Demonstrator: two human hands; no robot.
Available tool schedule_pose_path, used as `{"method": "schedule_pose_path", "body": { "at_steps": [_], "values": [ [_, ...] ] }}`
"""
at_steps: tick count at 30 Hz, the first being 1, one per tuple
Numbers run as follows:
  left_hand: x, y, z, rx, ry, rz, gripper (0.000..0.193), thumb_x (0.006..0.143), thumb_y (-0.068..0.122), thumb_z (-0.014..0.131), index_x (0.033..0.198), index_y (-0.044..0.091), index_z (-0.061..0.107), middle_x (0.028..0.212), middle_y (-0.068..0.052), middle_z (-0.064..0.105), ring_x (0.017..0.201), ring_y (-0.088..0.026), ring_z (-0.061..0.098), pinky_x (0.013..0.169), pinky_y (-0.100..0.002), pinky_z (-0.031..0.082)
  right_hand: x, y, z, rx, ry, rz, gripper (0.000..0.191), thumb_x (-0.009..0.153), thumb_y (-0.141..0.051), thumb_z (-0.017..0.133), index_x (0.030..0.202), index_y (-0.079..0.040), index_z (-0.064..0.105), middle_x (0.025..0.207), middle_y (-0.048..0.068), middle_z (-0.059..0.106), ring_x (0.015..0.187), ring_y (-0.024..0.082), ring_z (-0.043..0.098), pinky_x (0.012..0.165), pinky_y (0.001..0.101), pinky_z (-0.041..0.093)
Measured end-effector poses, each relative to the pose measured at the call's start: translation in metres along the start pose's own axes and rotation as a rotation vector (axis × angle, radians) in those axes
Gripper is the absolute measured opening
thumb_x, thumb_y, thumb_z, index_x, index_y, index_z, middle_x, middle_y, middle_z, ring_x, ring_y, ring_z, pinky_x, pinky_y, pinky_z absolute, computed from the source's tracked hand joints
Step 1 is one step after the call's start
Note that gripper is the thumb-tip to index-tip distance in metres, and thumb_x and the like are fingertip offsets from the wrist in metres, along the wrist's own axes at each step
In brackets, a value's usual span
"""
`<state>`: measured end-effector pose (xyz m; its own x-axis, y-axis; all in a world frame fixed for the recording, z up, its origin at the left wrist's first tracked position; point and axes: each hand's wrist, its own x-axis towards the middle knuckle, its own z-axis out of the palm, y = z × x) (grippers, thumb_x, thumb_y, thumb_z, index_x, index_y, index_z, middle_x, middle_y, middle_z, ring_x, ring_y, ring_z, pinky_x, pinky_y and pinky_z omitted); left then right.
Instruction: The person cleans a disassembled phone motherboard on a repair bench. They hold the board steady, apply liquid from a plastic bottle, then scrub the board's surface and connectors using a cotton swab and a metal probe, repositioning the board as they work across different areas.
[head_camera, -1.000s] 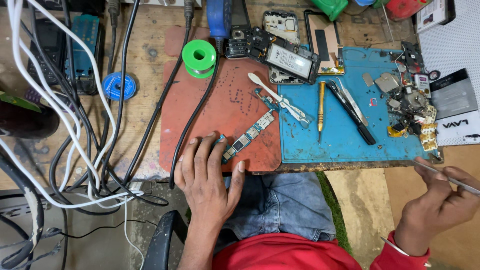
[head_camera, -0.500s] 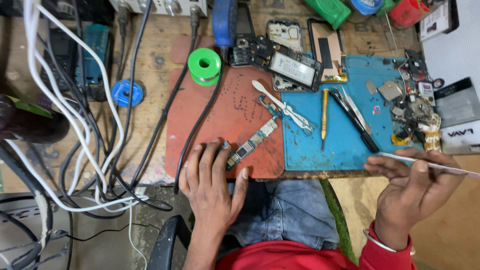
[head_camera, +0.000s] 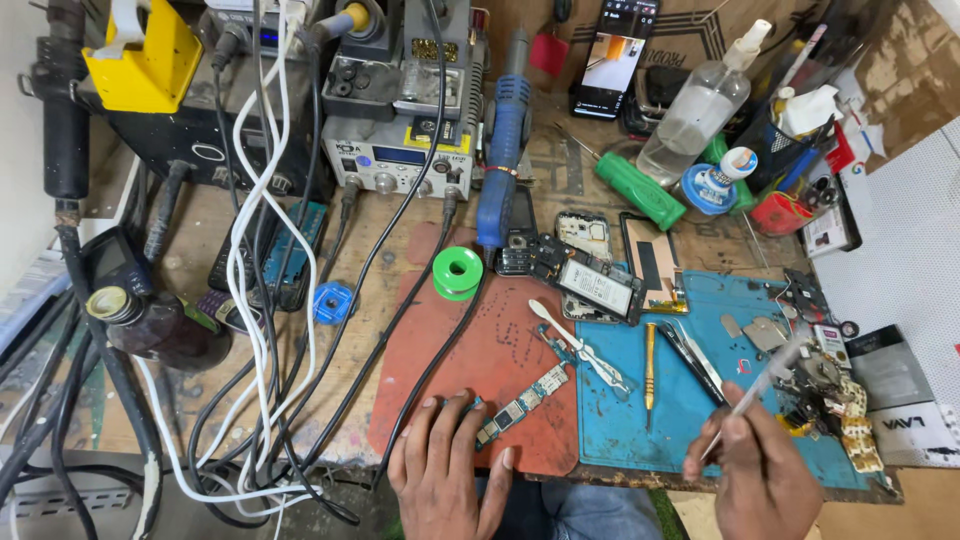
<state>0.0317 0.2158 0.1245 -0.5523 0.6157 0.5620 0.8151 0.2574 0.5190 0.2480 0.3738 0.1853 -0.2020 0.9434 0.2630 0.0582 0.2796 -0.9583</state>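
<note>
My left hand (head_camera: 447, 472) lies flat on the near edge of a red work mat (head_camera: 470, 370), its fingertips on the lower end of a long narrow circuit board (head_camera: 522, 404). My right hand (head_camera: 762, 474) sits over the near edge of a blue mat (head_camera: 690, 395) and grips a thin white-handled tool (head_camera: 757, 387) that points up and to the right, toward a heap of small phone parts (head_camera: 825, 385). Between the hands lie a yellow-handled screwdriver (head_camera: 649, 373), silver tweezers (head_camera: 583, 352) and dark tweezers (head_camera: 694, 356).
An opened phone (head_camera: 592, 283) and a phone frame (head_camera: 651, 263) lie at the mats' far edge, beside a green solder spool (head_camera: 458, 272). A soldering station (head_camera: 400, 110), a blue hot-air handle (head_camera: 504, 160), tangled cables (head_camera: 262, 300), a spray bottle (head_camera: 695, 110) and a lit phone (head_camera: 615, 55) crowd the back.
The camera has tilted up, showing the bench's far side. My right hand moved left and forward from beyond the bench edge onto the blue mat, tool still in it. My left hand stayed on the board.
</note>
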Motion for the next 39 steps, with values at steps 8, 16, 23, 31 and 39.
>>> {"method": "schedule_pose_path", "body": {
  "at_steps": [8, 16, 23, 31, 39],
  "values": [
    [0.001, 0.001, 0.002, 0.018, 0.006, -0.005, 0.05, 0.09, 0.046, 0.065, 0.131, 0.016, 0.064, 0.142, -0.002, 0.058, 0.14, -0.028, 0.044, 0.113, -0.044, 0.025, 0.168, -0.106, -0.004, 0.15, 0.091, -0.001, 0.019, 0.105, -0.019, 0.063, 0.117, -0.006, 0.07, 0.086, -0.003, 0.063, 0.054, 0.0, 0.051, 0.051, 0.0165, 0.045],
    [0.006, 0.005, -0.005, 0.003, -0.01, 0.011, 0.049, 0.092, 0.044, 0.065, 0.131, 0.015, 0.063, 0.142, -0.003, 0.057, 0.14, -0.029, 0.043, 0.113, -0.043, 0.024, 0.346, -0.067, -0.059, 0.415, -0.33, -0.067, 0.015, 0.117, -0.019, 0.06, 0.121, -0.005, 0.055, 0.104, 0.001, 0.063, 0.085, 0.004, 0.063, 0.074, 0.0166, 0.046],
    [0.0, 0.003, -0.009, -0.005, -0.063, -0.025, 0.054, 0.096, 0.039, 0.066, 0.139, 0.007, 0.059, 0.147, -0.007, 0.054, 0.143, -0.029, 0.042, 0.116, -0.044, 0.025, 0.044, -0.027, -0.026, 0.374, -0.301, -0.176, 0.025, 0.107, -0.021, 0.057, 0.128, -0.007, 0.054, 0.108, 0.012, 0.06, 0.084, 0.034, 0.074, 0.065, 0.043, 0.061],
    [0.0, 0.004, -0.009, 0.009, -0.086, -0.051, 0.054, 0.099, 0.034, 0.063, 0.143, 0.004, 0.057, 0.151, -0.013, 0.05, 0.145, -0.033, 0.039, 0.118, -0.047, 0.025, -0.043, -0.012, 0.091, 0.124, -0.269, -0.158, 0.014, 0.102, -0.007, 0.065, 0.113, -0.001, 0.06, 0.106, 0.017, 0.077, 0.095, 0.026, 0.075, 0.085, 0.0363, 0.063],
    [0.001, 0.004, -0.01, 0.03, -0.081, -0.04, 0.052, 0.099, 0.033, 0.062, 0.142, 0.004, 0.058, 0.15, -0.012, 0.051, 0.145, -0.033, 0.04, 0.116, -0.045, 0.026, -0.031, -0.006, 0.095, -0.366, -0.442, -0.649, 0.03, 0.071, -0.002, 0.077, 0.099, -0.007, 0.069, 0.095, 0.006, 0.075, 0.088, 0.025, 0.072, 0.082, 0.0366, 0.054]
  ]
}}
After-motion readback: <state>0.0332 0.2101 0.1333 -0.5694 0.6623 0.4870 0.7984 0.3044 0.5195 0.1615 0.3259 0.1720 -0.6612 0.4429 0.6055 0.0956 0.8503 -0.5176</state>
